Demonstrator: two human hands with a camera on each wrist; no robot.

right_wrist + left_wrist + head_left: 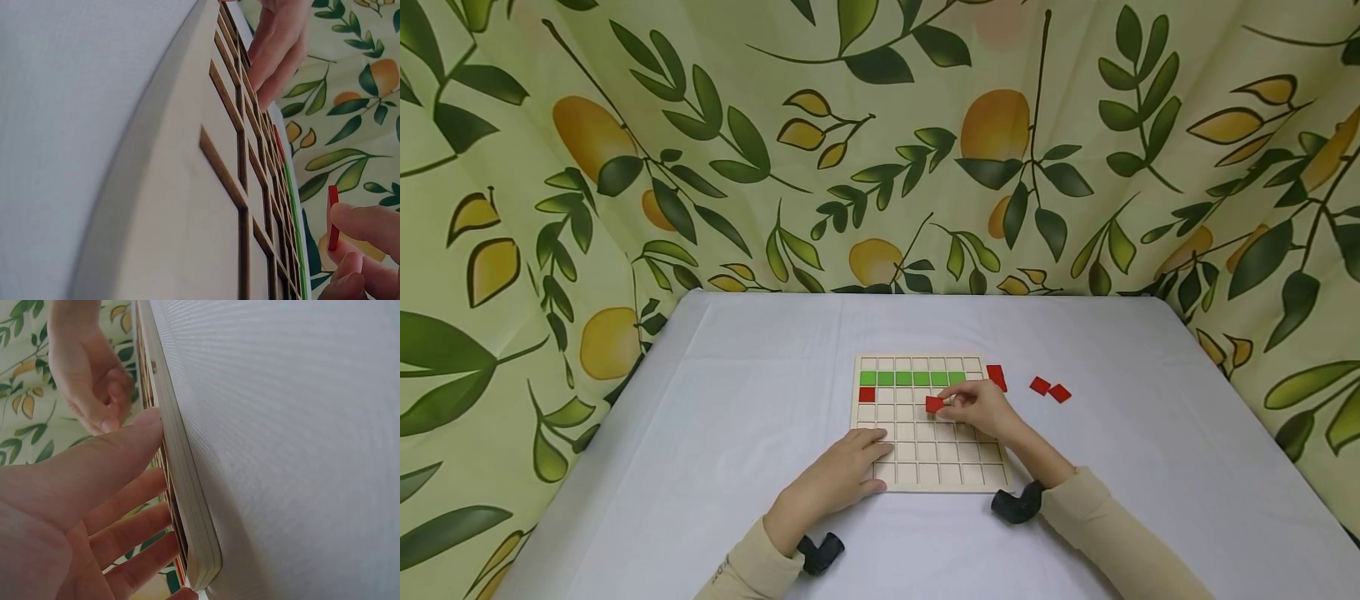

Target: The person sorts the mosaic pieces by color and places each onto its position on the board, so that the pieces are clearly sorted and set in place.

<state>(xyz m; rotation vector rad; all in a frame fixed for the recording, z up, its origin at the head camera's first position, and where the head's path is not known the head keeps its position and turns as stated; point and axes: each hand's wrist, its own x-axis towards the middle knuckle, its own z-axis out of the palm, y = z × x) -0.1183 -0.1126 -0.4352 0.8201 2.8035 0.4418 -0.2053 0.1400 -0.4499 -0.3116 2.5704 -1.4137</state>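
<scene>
A pale wooden grid board (906, 475) lies on the table, its second row from the far edge holding several green square tiles (903, 378). One red tile (867, 394) sits in the leftmost cell of the row below. Between thumb and fingers, my right hand (981, 407) pinches another red square tile (933, 404) above the board; in the right wrist view that tile (333, 219) is seen nearly edge-on. My left hand (842, 467) rests on the board's near left part with fingers extended. In the left wrist view its thumb (134, 434) touches the board's edge.
Red tiles (995, 375) lie just off the board's far right corner, and two more, a red tile (1040, 385) and its neighbour (1060, 392), lie farther right. A white cloth (737, 375) covers the table. Behind it hangs a leaf-patterned curtain (880, 167).
</scene>
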